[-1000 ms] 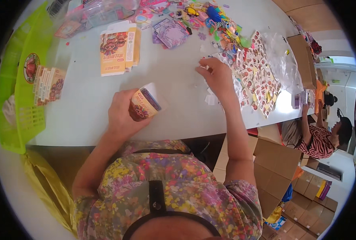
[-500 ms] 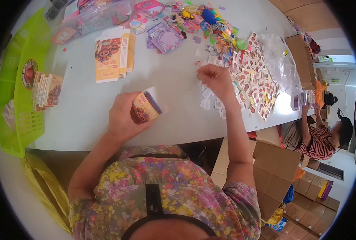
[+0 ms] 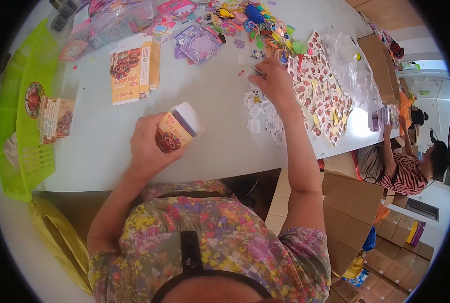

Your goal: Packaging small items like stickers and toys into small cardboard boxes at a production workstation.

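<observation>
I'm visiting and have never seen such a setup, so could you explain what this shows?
No machine here: a person works bare-handed. The view comes from a wide fisheye camera worn on the head, looking down, so straight edges bend. On the smooth white table lie a heap of small multicoloured plastic trinkets, square purple printed cards and yellow-orange cardboard cartons. The left hand holds a small open yellow-orange cardboard box. The right hand is beside the trinkets; whether it pinches anything is unclear.

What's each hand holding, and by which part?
Left hand: open, rectangular yellow-orange cardboard box, gripped by its sides below the opening. Right hand: can't tell whether it holds anything.
</observation>
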Action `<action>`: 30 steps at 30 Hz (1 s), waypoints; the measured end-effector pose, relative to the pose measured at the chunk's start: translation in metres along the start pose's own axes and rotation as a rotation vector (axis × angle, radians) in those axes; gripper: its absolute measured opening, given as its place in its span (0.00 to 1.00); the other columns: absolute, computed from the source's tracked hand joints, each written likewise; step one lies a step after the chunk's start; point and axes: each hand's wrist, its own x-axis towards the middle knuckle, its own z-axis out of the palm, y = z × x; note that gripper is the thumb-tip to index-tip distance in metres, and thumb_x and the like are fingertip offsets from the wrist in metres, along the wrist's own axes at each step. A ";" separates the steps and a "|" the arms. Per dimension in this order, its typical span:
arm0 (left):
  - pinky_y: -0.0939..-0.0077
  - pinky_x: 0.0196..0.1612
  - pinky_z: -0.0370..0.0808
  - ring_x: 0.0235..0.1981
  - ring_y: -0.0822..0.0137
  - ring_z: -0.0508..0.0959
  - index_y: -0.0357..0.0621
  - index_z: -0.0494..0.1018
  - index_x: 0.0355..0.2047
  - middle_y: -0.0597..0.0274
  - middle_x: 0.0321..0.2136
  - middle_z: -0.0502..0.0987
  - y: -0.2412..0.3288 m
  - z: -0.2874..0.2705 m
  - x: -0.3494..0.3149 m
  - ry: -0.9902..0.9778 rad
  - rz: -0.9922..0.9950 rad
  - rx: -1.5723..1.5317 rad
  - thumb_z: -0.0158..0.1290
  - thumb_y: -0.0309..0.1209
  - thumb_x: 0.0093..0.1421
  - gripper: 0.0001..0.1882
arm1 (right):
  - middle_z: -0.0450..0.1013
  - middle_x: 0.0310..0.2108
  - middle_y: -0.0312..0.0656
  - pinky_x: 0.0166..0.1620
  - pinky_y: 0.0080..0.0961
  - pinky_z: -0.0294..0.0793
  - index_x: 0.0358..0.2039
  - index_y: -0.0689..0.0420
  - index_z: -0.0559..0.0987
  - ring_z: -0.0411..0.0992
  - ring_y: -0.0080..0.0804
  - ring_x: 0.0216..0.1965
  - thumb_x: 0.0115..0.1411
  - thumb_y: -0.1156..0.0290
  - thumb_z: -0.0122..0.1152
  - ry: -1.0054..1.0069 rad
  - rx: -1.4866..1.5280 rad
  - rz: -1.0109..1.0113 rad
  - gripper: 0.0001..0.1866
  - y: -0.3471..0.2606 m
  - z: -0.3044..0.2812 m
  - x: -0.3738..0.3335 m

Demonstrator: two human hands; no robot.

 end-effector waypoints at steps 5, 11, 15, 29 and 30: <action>0.67 0.42 0.73 0.39 0.58 0.75 0.40 0.67 0.49 0.55 0.38 0.72 -0.003 0.002 0.000 0.009 -0.005 -0.022 0.72 0.30 0.35 0.39 | 0.74 0.41 0.42 0.38 0.34 0.75 0.37 0.57 0.81 0.76 0.40 0.34 0.49 0.66 0.69 0.049 -0.044 -0.117 0.15 0.000 0.003 -0.009; 0.67 0.39 0.74 0.38 0.58 0.74 0.45 0.69 0.48 0.58 0.37 0.73 -0.007 0.004 -0.001 0.033 -0.016 -0.038 0.71 0.33 0.37 0.36 | 0.73 0.32 0.41 0.36 0.38 0.76 0.25 0.58 0.79 0.75 0.42 0.35 0.52 0.69 0.62 0.104 -0.245 -0.224 0.06 0.003 0.016 -0.001; 0.66 0.40 0.74 0.39 0.59 0.74 0.45 0.68 0.48 0.58 0.37 0.73 -0.009 0.006 -0.002 0.040 -0.007 -0.032 0.71 0.34 0.37 0.36 | 0.73 0.29 0.40 0.33 0.39 0.76 0.23 0.57 0.78 0.75 0.42 0.31 0.54 0.70 0.58 0.119 -0.203 -0.215 0.07 0.009 0.012 0.004; 0.65 0.40 0.73 0.38 0.57 0.73 0.45 0.68 0.48 0.58 0.36 0.72 -0.009 0.003 0.001 -0.003 0.000 -0.010 0.71 0.35 0.37 0.37 | 0.74 0.29 0.46 0.36 0.36 0.75 0.28 0.59 0.81 0.75 0.44 0.31 0.55 0.71 0.61 0.064 -0.126 -0.254 0.06 -0.007 0.007 -0.018; 0.65 0.40 0.73 0.38 0.57 0.73 0.45 0.68 0.48 0.58 0.36 0.72 -0.010 0.003 0.001 -0.001 0.001 -0.011 0.71 0.35 0.37 0.37 | 0.75 0.29 0.46 0.37 0.35 0.75 0.28 0.60 0.81 0.75 0.44 0.31 0.54 0.71 0.61 -0.009 -0.138 -0.214 0.06 -0.007 0.005 -0.015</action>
